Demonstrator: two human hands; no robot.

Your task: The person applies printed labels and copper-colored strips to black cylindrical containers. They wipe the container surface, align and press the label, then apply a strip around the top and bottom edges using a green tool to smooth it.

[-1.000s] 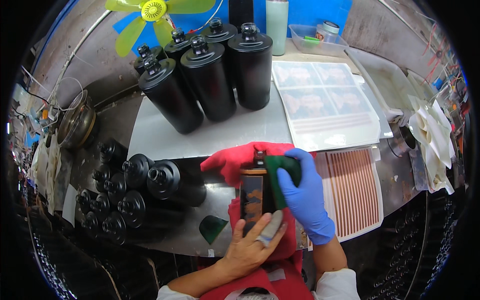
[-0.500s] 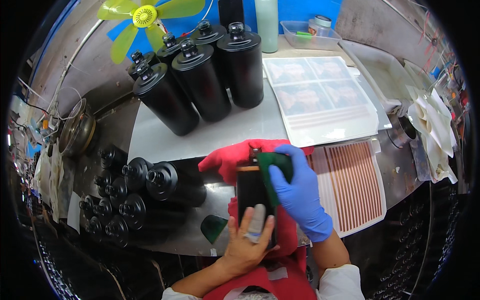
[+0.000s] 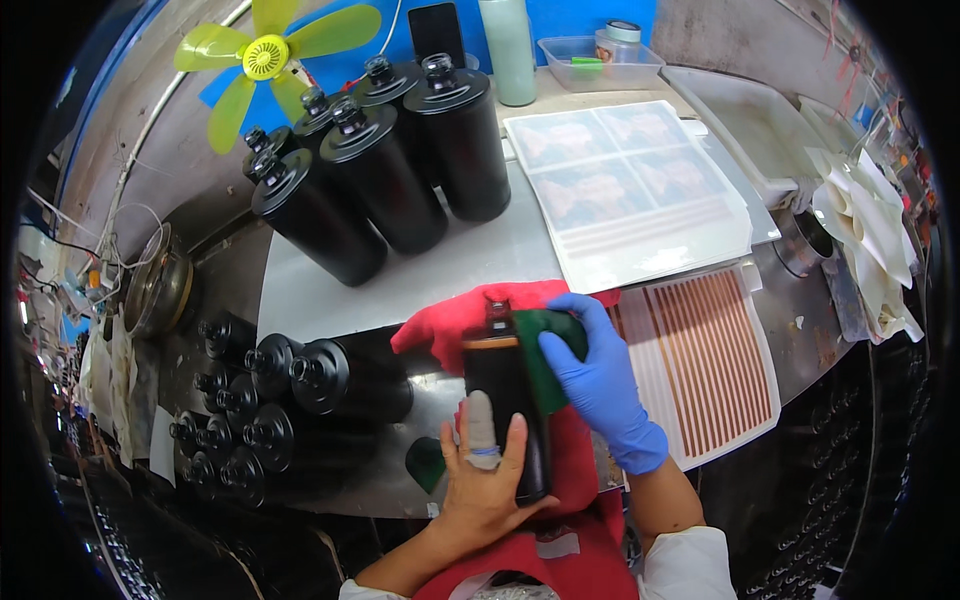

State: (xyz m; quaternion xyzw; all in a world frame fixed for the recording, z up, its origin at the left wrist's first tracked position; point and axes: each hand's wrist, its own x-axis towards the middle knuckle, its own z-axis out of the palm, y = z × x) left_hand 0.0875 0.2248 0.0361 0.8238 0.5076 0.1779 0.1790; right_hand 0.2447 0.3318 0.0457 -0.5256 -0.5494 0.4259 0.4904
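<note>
A black bottle with a glass neck and a thin copper-coloured band near its shoulder lies on a red cloth, neck pointing away from me. My left hand is bare except for a wrapped finger. It grips the lower part of the bottle, thumb on the right and fingers on the left. Wearing a blue glove, my right hand pinches a dark green flat pad against the bottle's upper right side. A second dark green piece lies on the metal table, left of my left hand.
Several black bottles stand upright at the far left; more bottles are grouped nearer. A sheet of copper-coloured strips lies right of the cloth, below clear-covered printed sheets. A yellow-green fan stands behind.
My left hand has shifted its hold, its fingers moving to the bottle's left side and its thumb to the right. The green pad stays against the bottle. The whole view has shifted slightly.
</note>
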